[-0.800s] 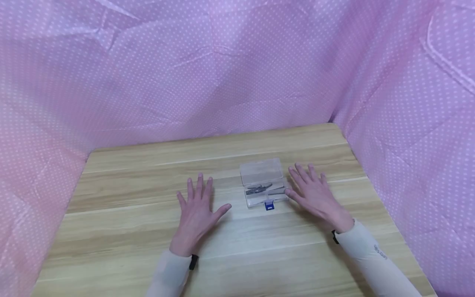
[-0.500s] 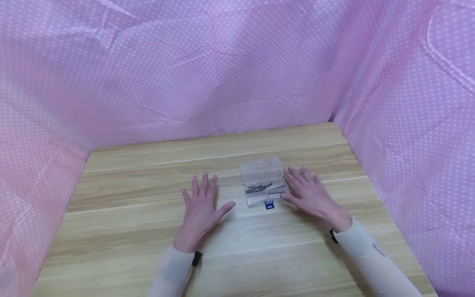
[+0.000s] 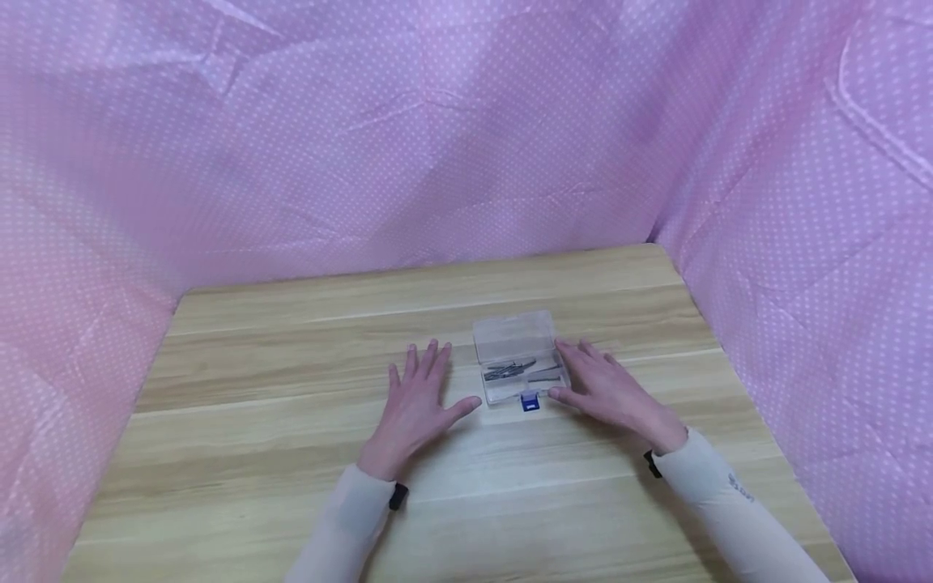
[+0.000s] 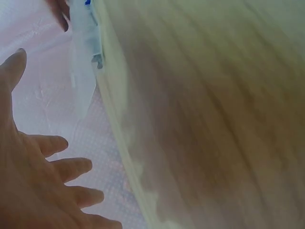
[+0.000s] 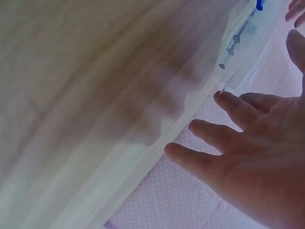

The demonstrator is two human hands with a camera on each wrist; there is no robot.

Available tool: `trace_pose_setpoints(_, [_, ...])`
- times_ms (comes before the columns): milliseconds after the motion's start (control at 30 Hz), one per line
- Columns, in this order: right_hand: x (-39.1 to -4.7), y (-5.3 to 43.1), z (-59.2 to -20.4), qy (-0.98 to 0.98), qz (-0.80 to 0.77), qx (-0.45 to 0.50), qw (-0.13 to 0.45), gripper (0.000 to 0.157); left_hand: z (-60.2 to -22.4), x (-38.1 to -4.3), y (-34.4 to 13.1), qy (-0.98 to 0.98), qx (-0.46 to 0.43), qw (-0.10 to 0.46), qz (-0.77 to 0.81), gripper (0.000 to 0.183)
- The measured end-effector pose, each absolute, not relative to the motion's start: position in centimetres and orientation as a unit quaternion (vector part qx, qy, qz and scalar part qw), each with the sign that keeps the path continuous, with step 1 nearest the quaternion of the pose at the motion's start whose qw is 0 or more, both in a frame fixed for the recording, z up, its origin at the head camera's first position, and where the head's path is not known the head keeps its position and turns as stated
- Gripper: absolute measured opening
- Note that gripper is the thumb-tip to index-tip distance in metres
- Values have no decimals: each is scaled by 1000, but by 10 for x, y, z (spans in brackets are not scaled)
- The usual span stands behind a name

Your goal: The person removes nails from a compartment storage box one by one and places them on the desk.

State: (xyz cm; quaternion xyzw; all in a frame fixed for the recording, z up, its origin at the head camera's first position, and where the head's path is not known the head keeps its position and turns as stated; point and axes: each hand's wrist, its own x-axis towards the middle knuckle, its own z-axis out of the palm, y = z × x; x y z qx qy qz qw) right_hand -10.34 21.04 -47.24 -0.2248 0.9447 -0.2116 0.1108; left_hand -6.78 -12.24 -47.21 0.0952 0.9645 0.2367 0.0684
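A clear plastic box (image 3: 503,395) lies on the table with its lid (image 3: 514,336) folded back and a blue latch (image 3: 530,402) at its front. Thin grey metal pieces (image 3: 509,370) lie in its left part, and a few more in its right part; their kind is too small to tell. My right hand (image 3: 608,393) is at the box's right side, thumb near the front corner, fingers straight; whether it touches the box I cannot tell. To the left of the box, my left hand (image 3: 417,409) is spread, its thumb close to the box's front left corner. Both hands hold nothing.
The wood-grain table (image 3: 277,453) reaches out on all sides of the box. Pink dotted cloth (image 3: 379,146) hangs behind the table's back edge and along both sides.
My left hand has moved right, toward the box. My right hand has shifted a little left, up to the box's right side. The box has stayed in about the same place.
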Motion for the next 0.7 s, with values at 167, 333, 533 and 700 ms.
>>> trace_pose_setpoints(167, [-103, 211, -475, 940, -218, -235, 111, 83, -473, -72, -116, 961, 115, 82, 236, 105])
trace_pose_setpoints(333, [-104, 212, -477, 937, -226, -250, 96, 77, -475, -79, -107, 959, 135, 86, 232, 101])
trace_pose_setpoints(533, [-104, 208, -479, 930, -243, -266, 72, 73, -477, -86, -98, 960, 154, 88, 218, 98])
trace_pose_setpoints(700, [-104, 204, -479, 928, -251, -261, 86, 74, -476, -89, -94, 960, 153, 98, 215, 97])
